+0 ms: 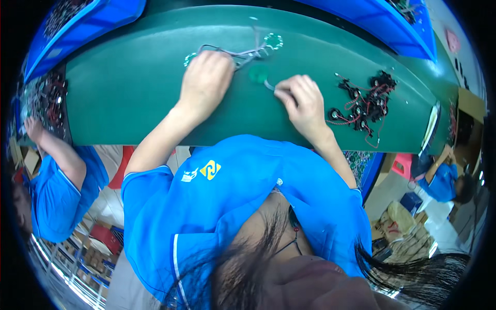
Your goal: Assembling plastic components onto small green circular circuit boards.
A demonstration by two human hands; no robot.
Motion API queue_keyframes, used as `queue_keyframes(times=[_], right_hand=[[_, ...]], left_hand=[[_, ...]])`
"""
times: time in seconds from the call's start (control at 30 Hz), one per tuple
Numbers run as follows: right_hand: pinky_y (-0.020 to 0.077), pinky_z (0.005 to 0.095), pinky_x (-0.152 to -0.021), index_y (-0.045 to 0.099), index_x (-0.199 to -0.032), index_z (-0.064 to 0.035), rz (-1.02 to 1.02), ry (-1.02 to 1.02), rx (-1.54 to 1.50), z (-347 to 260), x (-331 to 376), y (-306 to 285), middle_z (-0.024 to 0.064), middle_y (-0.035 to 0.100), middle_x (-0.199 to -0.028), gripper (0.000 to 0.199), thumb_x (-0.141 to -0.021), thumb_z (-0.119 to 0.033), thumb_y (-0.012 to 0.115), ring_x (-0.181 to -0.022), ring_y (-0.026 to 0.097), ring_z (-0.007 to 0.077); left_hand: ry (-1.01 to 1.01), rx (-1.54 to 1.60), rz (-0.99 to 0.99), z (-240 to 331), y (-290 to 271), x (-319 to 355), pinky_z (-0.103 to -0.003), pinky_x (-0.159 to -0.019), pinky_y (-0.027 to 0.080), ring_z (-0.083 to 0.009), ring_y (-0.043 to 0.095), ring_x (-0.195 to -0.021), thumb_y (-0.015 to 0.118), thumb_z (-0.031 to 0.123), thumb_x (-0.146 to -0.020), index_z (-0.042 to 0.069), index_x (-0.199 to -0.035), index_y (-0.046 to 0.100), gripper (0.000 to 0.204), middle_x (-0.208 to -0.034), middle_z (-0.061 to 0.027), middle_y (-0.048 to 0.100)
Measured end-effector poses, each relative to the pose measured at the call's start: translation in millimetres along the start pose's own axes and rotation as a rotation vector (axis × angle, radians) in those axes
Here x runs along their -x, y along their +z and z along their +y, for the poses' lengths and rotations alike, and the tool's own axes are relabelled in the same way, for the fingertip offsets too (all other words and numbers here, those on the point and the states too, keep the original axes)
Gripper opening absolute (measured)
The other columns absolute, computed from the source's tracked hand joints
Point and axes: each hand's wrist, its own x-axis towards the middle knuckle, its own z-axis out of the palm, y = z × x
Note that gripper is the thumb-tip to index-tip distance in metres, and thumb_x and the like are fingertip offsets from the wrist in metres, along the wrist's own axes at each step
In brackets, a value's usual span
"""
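My left hand (207, 76) is closed over a bundle of grey wires (240, 53) above the green table mat (129, 93). Small round green circuit boards with pale edges hang on these wires; one circuit board (274, 41) lies past the fingers, and another peeks out at the hand's left side. My right hand (302, 101) pinches the end of a short grey wire (269, 85). At that wire's far end is a round green piece (258, 74), smeared by motion. To the right of this hand lies a pile of small black parts with red wires (364, 106).
Blue bins (111, 18) with small parts stand at the back left and back right (382, 28). A co-worker (64, 181) reaches over dark parts at the left; another person (442, 178) sits far right. A red stool (402, 164) and cardboard box (471, 106) are also there.
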Motion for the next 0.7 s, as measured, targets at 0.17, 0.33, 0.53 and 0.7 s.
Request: queue_keyframes(times=[0.17, 0.33, 0.53, 0.7], right_hand=[[0.0386, 0.0296, -0.075, 0.063, -0.092, -0.0115, 0.452, -0.020, 0.089, 20, -8, -35, 0.0028, 0.057, -0.091, 0.020, -0.076, -0.022, 0.066, -0.087, 0.052, 0.0190], [0.0435, 0.0281, -0.074, 0.063, -0.093, -0.0079, 0.537, 0.170, 0.195, 57, 22, -88, 0.0044, 0.060, -0.093, 0.020, -0.075, -0.016, 0.068, -0.085, 0.055, 0.0197], [0.0448, 0.0292, -0.070, 0.062, -0.095, -0.0077, 0.236, 0.535, 0.341, 70, 49, -107, 0.0037, 0.058, -0.090, 0.024, -0.074, -0.018, 0.069, -0.082, 0.054, 0.0196], [0.0462, 0.0339, -0.070, 0.061, -0.095, -0.0075, 0.351, 0.361, 0.523, 79, 45, -68, 0.0068, 0.054, -0.088, 0.033, -0.070, -0.026, 0.071, -0.077, 0.053, 0.0226]], left_hand=[[-0.683, 0.532, -0.166, 14, -24, -23, -0.026, -0.062, 0.044, -0.0129, 0.055, -0.071, 0.057, 0.004, -0.086, 0.002, -0.098, 0.057, 0.012, -0.085, -0.0089, 0.059], [-0.668, 0.554, 0.035, 6, -25, -32, -0.024, -0.067, 0.043, -0.0114, 0.055, -0.072, 0.061, 0.004, -0.084, 0.002, -0.097, 0.057, 0.014, -0.081, -0.0061, 0.059], [-0.321, 0.506, 0.016, -2, -23, -44, -0.023, -0.071, 0.043, -0.0121, 0.055, -0.077, 0.059, 0.001, -0.083, 0.001, -0.093, 0.054, 0.011, -0.088, -0.0073, 0.059], [-0.250, 0.830, 0.056, 19, -10, -54, -0.022, -0.077, 0.042, -0.0122, 0.053, -0.077, 0.055, -0.001, -0.085, 0.001, -0.093, 0.049, 0.010, -0.095, -0.0089, 0.056]])
